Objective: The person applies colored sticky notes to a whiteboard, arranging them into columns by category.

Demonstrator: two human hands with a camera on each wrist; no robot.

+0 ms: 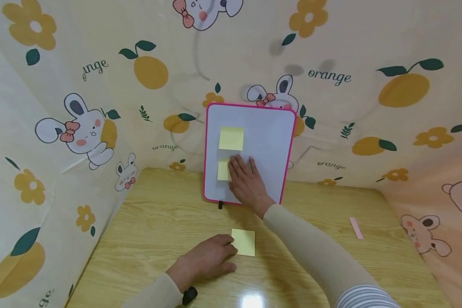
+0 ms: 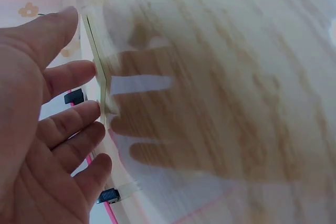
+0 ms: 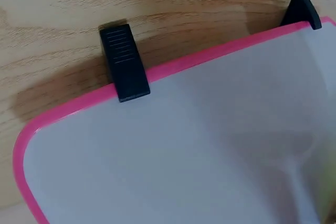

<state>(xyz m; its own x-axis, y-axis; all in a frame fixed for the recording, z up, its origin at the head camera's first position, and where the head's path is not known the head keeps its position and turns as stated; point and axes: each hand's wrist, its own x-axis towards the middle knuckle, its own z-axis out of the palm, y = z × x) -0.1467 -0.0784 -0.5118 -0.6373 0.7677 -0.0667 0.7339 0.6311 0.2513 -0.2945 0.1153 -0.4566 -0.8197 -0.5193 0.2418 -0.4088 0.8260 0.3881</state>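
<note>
A whiteboard (image 1: 269,141) with a pink rim leans upright at the back of the table. On its left half sits one yellow sticky note (image 1: 231,138), with a second yellow sticky note (image 1: 223,170) below it. My right hand (image 1: 248,184) lies with extended fingers over the right part of the lower note and presses it against the board. On the table in front, my left hand (image 1: 209,259) touches the left edge of a yellow sticky note pad (image 1: 244,242). Its relaxed fingertips (image 2: 89,111) meet the pad's edge (image 2: 101,85) in the left wrist view, thumb apart.
Black clips (image 3: 126,64) hold the board's lower edge on the wooden table (image 1: 158,214). A pink strip (image 1: 356,228) lies at the right of the table. Patterned cloth (image 1: 138,25) with rabbits and oranges walls the back and sides.
</note>
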